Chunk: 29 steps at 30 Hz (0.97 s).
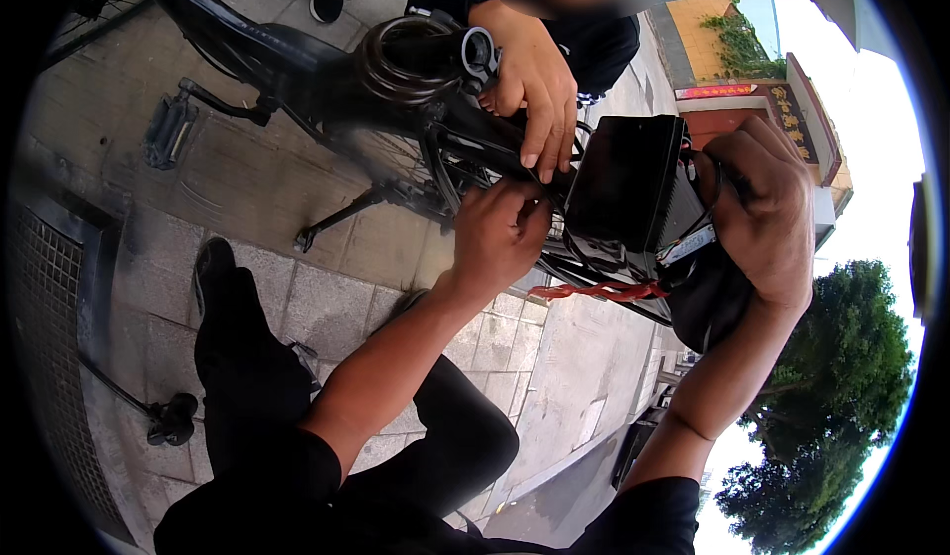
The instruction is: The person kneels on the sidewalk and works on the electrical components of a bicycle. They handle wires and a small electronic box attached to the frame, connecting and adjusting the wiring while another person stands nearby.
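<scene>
From the head camera, the right hand (pixel 757 209) was wrapped around the far right edge of a black box (pixel 625 184), fingers curled tight, holding it up against the bicycle frame (pixel 297 60). The left hand (pixel 498 233) sat just left of the box, fingers bunched and nearly closed on something small at the frame; couldn't tell what. Red wires (pixel 594 291) hung under the box. Another person's hand (pixel 534 85) rested open on the frame, beside a coiled cable lock (pixel 401 60).
</scene>
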Tool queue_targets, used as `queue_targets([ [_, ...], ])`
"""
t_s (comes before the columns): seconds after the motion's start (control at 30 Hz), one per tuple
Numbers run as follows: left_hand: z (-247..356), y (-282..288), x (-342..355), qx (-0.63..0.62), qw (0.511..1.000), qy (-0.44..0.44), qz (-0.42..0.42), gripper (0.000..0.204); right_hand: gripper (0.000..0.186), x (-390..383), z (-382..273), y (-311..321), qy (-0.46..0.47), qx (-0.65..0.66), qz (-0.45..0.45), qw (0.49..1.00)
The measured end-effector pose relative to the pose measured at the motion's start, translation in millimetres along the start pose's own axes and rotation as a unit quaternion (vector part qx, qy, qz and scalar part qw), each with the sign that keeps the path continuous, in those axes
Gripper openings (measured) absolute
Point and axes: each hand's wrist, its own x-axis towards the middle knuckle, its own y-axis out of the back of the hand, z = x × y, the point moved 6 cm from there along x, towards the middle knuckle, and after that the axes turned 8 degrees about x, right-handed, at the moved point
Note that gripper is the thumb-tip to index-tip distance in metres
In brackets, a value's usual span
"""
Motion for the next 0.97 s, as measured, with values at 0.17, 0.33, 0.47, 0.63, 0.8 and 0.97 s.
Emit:
queue_targets([
  [0.17, -14.5, -11.9, -18.6, -0.095, 0.990, 0.093, -0.038, 0.007, 0.015, 1.4, 7.6, -11.6, -0.034, 0.026, -0.055, 0.998],
  [0.33, -17.6, -15.2, -20.2, -0.145, 0.978, 0.140, -0.048, 0.006, 0.015, 1.6, 6.7, -12.0, -0.053, 0.041, -0.057, 0.996],
  [0.47, -16.3, -18.4, -17.5, -0.118, 0.985, 0.121, -0.039, 0.006, 0.014, 0.7, 1.1, -2.4, -0.013, 0.003, -0.022, 1.000],
  [0.63, -10.9, -14.2, -10.9, -0.074, 0.996, 0.045, 0.013, 0.010, 0.013, -1.5, -8.9, 4.8, 0.027, -0.015, 0.024, 0.999],
  [0.8, -6.2, -10.5, -7.8, -0.054, 0.998, 0.025, 0.011, 0.008, 0.014, -2.2, -11.6, 6.2, 0.043, -0.029, 0.026, 0.998],
  [0.97, -3.5, -7.7, -8.8, -0.044, 0.998, 0.031, -0.017, 0.009, 0.013, -2.3, -3.1, 2.1, 0.005, -0.012, 0.015, 1.000],
])
